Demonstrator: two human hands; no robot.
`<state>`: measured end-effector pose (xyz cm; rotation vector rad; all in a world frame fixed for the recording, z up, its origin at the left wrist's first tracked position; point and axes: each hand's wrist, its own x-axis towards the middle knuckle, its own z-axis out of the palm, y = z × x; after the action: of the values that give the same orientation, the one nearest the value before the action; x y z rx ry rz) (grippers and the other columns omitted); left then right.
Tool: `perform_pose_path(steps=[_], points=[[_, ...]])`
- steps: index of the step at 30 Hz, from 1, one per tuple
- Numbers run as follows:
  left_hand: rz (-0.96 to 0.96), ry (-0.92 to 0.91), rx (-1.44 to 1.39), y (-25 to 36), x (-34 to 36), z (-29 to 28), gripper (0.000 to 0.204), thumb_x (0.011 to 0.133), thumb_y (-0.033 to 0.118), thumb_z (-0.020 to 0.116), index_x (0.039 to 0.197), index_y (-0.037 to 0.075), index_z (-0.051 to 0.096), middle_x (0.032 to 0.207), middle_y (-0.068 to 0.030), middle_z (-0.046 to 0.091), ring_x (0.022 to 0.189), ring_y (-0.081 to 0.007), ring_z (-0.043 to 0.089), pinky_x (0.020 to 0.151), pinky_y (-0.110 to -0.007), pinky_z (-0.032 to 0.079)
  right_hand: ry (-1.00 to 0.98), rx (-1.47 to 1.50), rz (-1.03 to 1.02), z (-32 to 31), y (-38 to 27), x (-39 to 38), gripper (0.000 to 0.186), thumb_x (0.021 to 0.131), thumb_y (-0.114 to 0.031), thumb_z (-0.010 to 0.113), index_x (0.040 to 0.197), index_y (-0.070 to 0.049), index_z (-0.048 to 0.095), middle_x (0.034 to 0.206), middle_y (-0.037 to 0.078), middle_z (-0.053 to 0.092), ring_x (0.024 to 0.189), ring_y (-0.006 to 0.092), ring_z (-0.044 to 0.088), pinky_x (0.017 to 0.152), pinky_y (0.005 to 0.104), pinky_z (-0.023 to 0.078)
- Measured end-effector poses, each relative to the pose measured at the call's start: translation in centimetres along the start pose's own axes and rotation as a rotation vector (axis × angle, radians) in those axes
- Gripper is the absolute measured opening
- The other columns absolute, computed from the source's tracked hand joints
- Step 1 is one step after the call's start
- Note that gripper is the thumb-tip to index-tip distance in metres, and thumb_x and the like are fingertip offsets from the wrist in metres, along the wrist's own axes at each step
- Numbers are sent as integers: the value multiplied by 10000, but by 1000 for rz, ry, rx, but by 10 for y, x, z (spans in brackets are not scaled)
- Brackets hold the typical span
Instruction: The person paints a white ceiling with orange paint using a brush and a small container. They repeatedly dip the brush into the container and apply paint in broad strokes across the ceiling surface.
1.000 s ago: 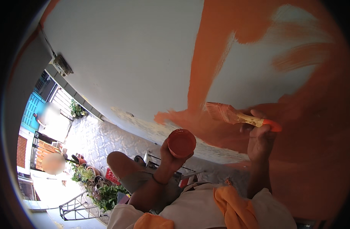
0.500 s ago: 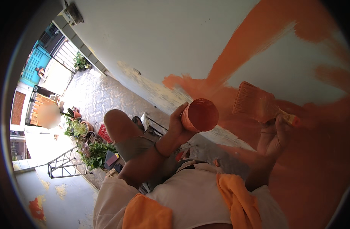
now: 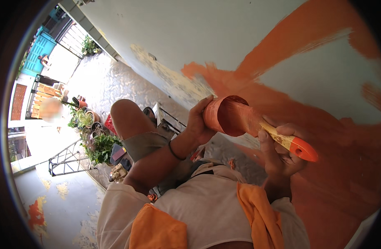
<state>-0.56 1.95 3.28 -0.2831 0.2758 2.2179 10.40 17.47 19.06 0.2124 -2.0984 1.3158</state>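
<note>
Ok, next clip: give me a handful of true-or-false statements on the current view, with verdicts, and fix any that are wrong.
1. The left hand grips the paint cup. True.
2. The paintbrush is in the left hand too. False: the right hand holds it, by the handle.
3. The brush's bristle end reaches into the cup's mouth. True.
4. The wall is orange all over. False: large pale grey areas show beside the orange.
5. A dark wristband circles the left wrist. True.
6. The cloth draped over the person's shoulders is blue. False: it is orange.
</note>
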Motion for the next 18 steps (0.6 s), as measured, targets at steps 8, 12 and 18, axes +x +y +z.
perform_pose_path(steps=[8, 12, 18], points=[[19, -52, -22, -2, -1, -8, 512, 1079, 435, 553, 1307, -7, 674, 1285, -174, 747, 1175, -298, 724, 1094, -477, 549, -126, -22, 44, 10, 18, -3, 327, 899, 101, 794, 1150, -1, 610, 1052, 141, 728, 1105, 293, 777, 926, 375, 654], [30, -44, -5, -3, -1, -7, 508, 1075, 431, 557, 1306, -6, 672, 1279, -175, 750, 1160, -298, 731, 1084, -474, 557, -120, -49, 32, 12, 21, -5, 324, 898, 76, 808, 1142, -13, 614, 1031, 136, 743, 1071, 280, 790, 901, 360, 648], [37, -19, -2, -3, 1, -10, 509, 1074, 433, 558, 1311, -3, 669, 1278, -174, 750, 1161, -296, 732, 1080, -472, 559, -135, -65, 25, 14, 28, -6, 323, 895, 67, 814, 1138, -20, 619, 1032, 131, 753, 1056, 289, 796, 877, 358, 640]])
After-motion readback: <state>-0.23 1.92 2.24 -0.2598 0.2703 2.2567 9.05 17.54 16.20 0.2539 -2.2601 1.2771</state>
